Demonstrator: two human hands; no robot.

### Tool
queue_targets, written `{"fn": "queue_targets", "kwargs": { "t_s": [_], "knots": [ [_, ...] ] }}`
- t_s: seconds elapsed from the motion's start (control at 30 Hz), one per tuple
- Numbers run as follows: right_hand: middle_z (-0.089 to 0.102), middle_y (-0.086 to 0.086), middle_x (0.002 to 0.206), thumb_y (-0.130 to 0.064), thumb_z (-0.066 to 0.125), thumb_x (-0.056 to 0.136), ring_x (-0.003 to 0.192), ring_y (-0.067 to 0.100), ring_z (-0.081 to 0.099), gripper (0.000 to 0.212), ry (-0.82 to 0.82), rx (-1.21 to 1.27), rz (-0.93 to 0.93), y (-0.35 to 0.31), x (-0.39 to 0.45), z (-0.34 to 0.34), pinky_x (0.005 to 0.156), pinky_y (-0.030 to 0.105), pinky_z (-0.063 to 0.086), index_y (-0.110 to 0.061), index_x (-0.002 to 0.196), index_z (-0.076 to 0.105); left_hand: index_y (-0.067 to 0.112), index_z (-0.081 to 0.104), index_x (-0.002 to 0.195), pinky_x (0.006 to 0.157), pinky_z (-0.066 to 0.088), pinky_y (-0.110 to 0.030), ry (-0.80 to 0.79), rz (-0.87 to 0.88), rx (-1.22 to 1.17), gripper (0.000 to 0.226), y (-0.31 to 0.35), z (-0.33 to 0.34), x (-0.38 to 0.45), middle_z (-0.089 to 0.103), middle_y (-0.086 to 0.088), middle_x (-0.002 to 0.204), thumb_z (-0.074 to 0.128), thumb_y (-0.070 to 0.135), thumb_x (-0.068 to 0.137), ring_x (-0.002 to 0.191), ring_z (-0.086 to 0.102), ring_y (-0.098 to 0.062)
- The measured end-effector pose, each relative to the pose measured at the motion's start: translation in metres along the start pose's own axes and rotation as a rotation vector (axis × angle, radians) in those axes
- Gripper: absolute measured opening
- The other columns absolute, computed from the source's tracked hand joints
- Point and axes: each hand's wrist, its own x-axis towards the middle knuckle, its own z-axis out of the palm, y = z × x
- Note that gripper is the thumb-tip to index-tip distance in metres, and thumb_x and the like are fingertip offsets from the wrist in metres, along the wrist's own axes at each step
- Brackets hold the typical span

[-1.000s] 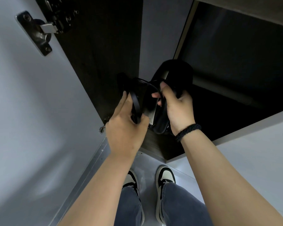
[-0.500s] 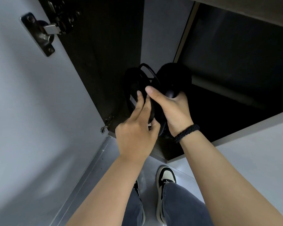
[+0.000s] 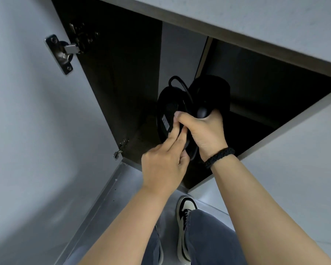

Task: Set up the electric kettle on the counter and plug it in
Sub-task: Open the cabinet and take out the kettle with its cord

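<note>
Head view: a dark open cabinet [image 3: 266, 88] with a grey door [image 3: 27, 131] swung left above a grey floor [image 3: 122, 192]; since half a second ago the view has tilted upward, the right hand [image 3: 204, 131] keeps its fingers clenched round the black kettle [image 3: 212, 92] at the cabinet mouth, its long axis pointing up and away, while the left hand [image 3: 164, 167] lays straight fingers on the kettle base [image 3: 168, 111], held on edge beside it with the cord [image 3: 182, 87] looping over.

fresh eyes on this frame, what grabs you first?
Two hands meeting mid-frame at the mouth of an open dark cabinet: the right hand grips a black kettle by its handle, the left hand touches the black base and its cord. Next, the metal hinge on the open door, upper left.
</note>
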Motion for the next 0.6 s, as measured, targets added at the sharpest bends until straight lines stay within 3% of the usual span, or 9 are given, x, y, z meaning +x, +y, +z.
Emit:
{"fn": "queue_targets", "kwargs": {
  "t_s": [0.1,0.17,0.23,0.27,0.37,0.43,0.53,0.6],
  "knots": [
    [0.060,0.018,0.069,-0.006,0.069,0.069,0.062,0.024,0.062,0.020,0.025,0.018,-0.015,-0.002,-0.009,-0.004,0.060,0.035,0.054,0.011,0.075,0.060,0.017,0.063,0.124,0.042,0.047,-0.023,-0.033,0.013,-0.001,0.048,0.007,-0.010,-0.006,0.053,0.001,0.139,0.065,0.013,0.076,0.045,0.055,-0.010],
    [0.053,0.011,0.067,-0.005,0.065,0.069,0.061,0.020,0.056,0.009,0.027,0.033,-0.013,-0.006,-0.017,-0.007,0.057,0.034,0.049,-0.005,0.074,0.058,0.018,0.065,0.124,0.043,0.046,-0.021,-0.046,0.027,-0.008,0.046,0.012,-0.019,-0.010,0.053,0.000,0.140,0.066,0.013,0.078,0.046,0.054,-0.008],
    [0.056,0.011,0.069,-0.003,0.063,0.070,0.063,0.021,0.058,0.009,0.035,0.051,-0.010,-0.010,-0.023,-0.011,0.060,0.038,0.053,-0.005,0.078,0.058,0.018,0.067,0.120,0.046,0.048,-0.021,-0.045,0.037,-0.042,0.041,0.018,-0.029,-0.015,0.053,-0.001,0.140,0.069,0.011,0.079,0.051,0.056,-0.007],
    [0.059,0.012,0.072,-0.003,0.062,0.070,0.067,0.023,0.061,0.011,0.036,0.058,-0.008,-0.012,-0.027,-0.012,0.065,0.042,0.057,0.000,0.080,0.059,0.017,0.068,0.119,0.049,0.049,-0.021,-0.041,0.039,-0.069,0.040,0.020,-0.035,-0.017,0.053,-0.001,0.139,0.070,0.009,0.080,0.055,0.058,-0.007],
    [0.066,0.018,0.085,-0.013,0.065,0.062,0.079,0.029,0.067,0.044,0.026,0.061,0.009,-0.018,-0.038,-0.012,0.076,0.053,0.056,0.008,0.100,0.058,0.017,0.067,0.121,0.056,0.052,-0.020,-0.054,0.018,-0.125,0.040,0.025,-0.054,-0.024,0.054,0.002,0.139,0.071,0.011,0.081,0.061,0.061,-0.005],
    [0.069,0.018,0.098,-0.019,0.066,0.057,0.089,0.030,0.069,0.057,0.035,0.054,0.021,-0.020,-0.049,-0.011,0.080,0.049,0.059,0.001,0.110,0.058,0.018,0.066,0.122,0.058,0.054,-0.021,-0.059,0.005,-0.137,0.041,0.025,-0.069,-0.026,0.056,0.005,0.137,0.072,0.017,0.082,0.062,0.062,-0.003],
    [0.067,0.009,0.096,-0.018,0.067,0.057,0.088,0.022,0.067,0.055,0.017,0.050,0.013,-0.022,-0.068,-0.012,0.077,0.037,0.058,-0.001,0.108,0.057,0.016,0.067,0.120,0.071,0.055,-0.017,-0.059,0.019,-0.142,0.040,0.026,-0.096,-0.033,0.061,0.005,0.130,0.072,0.023,0.081,0.087,0.067,-0.006],
    [0.067,0.010,0.101,-0.019,0.068,0.057,0.092,0.024,0.067,0.059,-0.002,0.044,0.033,-0.022,-0.082,-0.011,0.077,0.038,0.059,-0.002,0.112,0.054,0.015,0.068,0.118,0.075,0.053,-0.015,-0.049,0.024,-0.145,0.038,0.026,-0.112,-0.039,0.065,0.005,0.124,0.072,0.023,0.081,0.095,0.063,-0.008]
  ]
}}
